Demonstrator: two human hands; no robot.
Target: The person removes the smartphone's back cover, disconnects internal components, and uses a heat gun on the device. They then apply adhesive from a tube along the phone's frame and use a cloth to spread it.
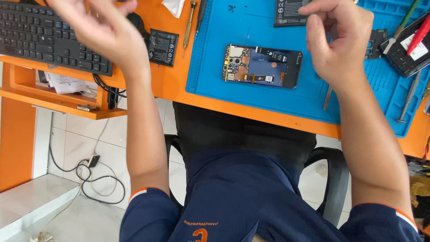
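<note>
Both hands are up in the air over the orange tabletop (172, 87) right now. Left hand (101, 29) hovers above the black keyboard (49, 38), fingers loosely curled, grip holding nothing as far as I can see. Right hand (338, 38) hangs over the blue work mat (224, 27), fingers half curled, also empty. The opened phone (262, 66) lies flat on the mat between the two hands, insides showing, untouched. A loose battery (163, 46) sits on the tabletop just left of the mat, with a small screwdriver (190, 23) beside it.
</note>
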